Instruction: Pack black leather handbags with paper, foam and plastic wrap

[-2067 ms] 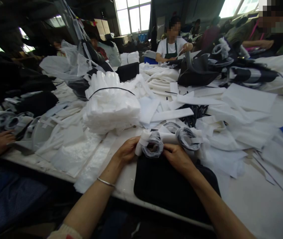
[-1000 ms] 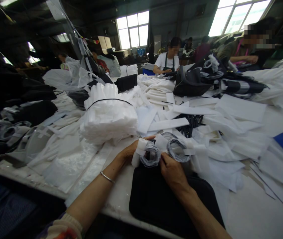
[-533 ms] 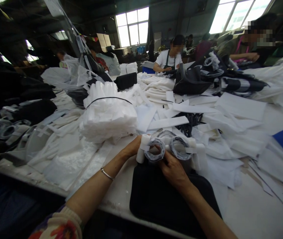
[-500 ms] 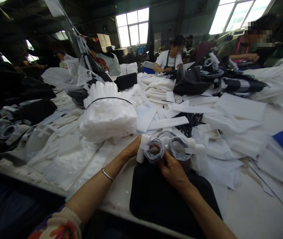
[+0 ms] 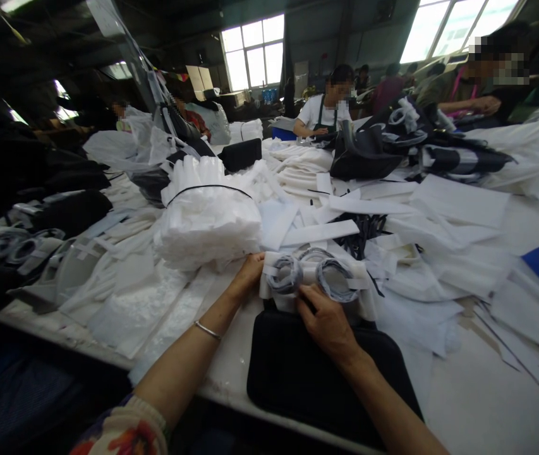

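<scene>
One round grey plastic-wrapped coil point(image 5: 340, 295), at twelve o'clock from my right hand point(image 5: 330, 321), could slip, I judge, if my left hand point(image 5: 249, 272) pulls unevenly; both grips I cannot tell.

Matt black fabric-like pad point(image 5: 307, 366); glossy plastic-wrapped rings point(image 5: 344, 296); shiny metal bracelet point(image 5: 207, 330)

1. The black panel point(image 5: 290, 373), flat and round-cornered, lies at the near edge of the tabletop point(image 5: 231, 363).
2. Just beyond, the left ring point(image 5: 298, 272) and right ring point(image 5: 342, 295), grey and banded with white strips, face the viewer side by side.
</scene>
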Motion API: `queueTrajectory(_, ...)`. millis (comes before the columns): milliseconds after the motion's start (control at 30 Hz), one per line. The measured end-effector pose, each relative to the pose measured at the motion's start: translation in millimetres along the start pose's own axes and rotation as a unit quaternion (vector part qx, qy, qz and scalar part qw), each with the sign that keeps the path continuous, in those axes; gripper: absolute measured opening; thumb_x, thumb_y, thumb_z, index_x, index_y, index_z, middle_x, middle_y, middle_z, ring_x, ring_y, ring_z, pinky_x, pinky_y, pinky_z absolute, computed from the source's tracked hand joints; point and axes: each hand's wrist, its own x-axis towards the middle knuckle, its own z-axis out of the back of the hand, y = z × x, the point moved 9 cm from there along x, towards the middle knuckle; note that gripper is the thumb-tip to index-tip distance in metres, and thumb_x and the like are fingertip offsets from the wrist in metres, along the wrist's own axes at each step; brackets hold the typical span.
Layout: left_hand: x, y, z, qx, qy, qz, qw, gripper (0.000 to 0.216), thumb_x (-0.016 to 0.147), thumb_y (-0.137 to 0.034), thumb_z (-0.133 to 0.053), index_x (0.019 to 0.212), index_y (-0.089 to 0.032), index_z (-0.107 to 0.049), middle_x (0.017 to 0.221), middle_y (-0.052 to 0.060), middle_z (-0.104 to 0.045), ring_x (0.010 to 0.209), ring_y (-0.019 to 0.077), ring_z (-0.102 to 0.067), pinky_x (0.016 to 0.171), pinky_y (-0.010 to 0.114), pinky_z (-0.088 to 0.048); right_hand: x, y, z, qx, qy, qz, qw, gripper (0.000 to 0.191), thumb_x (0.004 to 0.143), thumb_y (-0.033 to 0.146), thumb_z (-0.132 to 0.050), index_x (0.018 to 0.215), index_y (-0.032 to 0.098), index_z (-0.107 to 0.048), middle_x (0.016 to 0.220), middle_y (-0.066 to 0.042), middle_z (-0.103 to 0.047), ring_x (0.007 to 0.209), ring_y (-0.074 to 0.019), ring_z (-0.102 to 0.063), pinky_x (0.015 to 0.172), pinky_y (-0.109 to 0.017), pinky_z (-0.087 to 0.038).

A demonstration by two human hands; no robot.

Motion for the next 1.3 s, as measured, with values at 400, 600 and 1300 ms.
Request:
queueTrajectory(400, -172, -60, -52, 0.432, -0.005, -0.355, 0.829, 0.048, 0.084, -0.043, -0.069, 0.124, -0.019, -0.056, 0.129, 0.011, -0.06, 0.121, 0.0291, -0.052, 0.104, 0.046, -0.038, 6, 5, -4, -0.071, 0.042, 0.025, 0.996, 0.018, 0.089, 0.011, -0.049, 0.09, 0.015, -0.066, 0.088, -0.007, -0.064, 0.086, -0.0201, -0.062, 0.08, -0.03, -0.046)
queueTrajectory(600, -165, -71, -56, 0.431, -0.099, -0.358, 0.822, 0.049, 0.081, -0.059, -0.066, 0.1, -0.014, -0.062, 0.093, 0.008, -0.067, 0.096, 0.0261, -0.059, 0.099, 0.047, -0.036, 19, 42, -4, -0.282, 0.292, 0.048, 0.913, 0.021, 0.084, 0.007, -0.052, 0.092, 0.013, -0.07, 0.095, -0.013, -0.07, 0.09, -0.0261, -0.066, 0.077, -0.033, -0.048)
queueTrajectory(1300, -209, -97, -38, 0.328, -0.185, -0.474, 0.796, 0.043, 0.089, -0.058, -0.056, 0.086, -0.016, -0.061, 0.072, 0.003, -0.064, 0.076, 0.0184, -0.056, 0.082, 0.036, -0.038, -26, 47, -17, -0.362, 0.45, 0.297, 0.76, 0.018, 0.087, 0.009, -0.052, 0.083, 0.011, -0.068, 0.086, -0.011, -0.067, 0.064, -0.0181, -0.06, 0.048, -0.029, -0.031)
